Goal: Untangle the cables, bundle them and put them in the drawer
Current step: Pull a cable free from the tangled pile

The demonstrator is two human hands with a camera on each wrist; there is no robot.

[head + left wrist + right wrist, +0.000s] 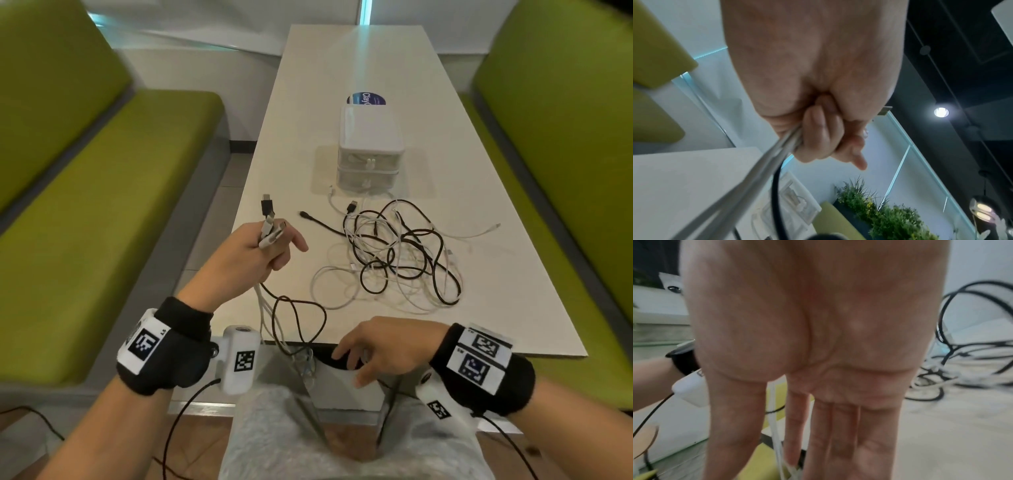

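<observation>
My left hand (274,246) is raised over the table's near left corner and grips a bunch of cable ends (269,222), one black plug and several white ones. In the left wrist view the fingers (818,134) curl round these cables (756,178). The held cables (294,318) hang in loops over the table's front edge. My right hand (370,356) hovers at that edge beside the hanging loops, with its fingers (838,434) straight and nothing gripped. A tangle of black and white cables (394,253) lies mid-table. Behind it stands a white drawer unit (368,150) with both drawers closed.
The white table (342,68) runs away from me between green benches on the left (102,205) and right (565,171). A round blue sticker (366,97) lies behind the drawer unit. My lap (308,445) is below the front edge.
</observation>
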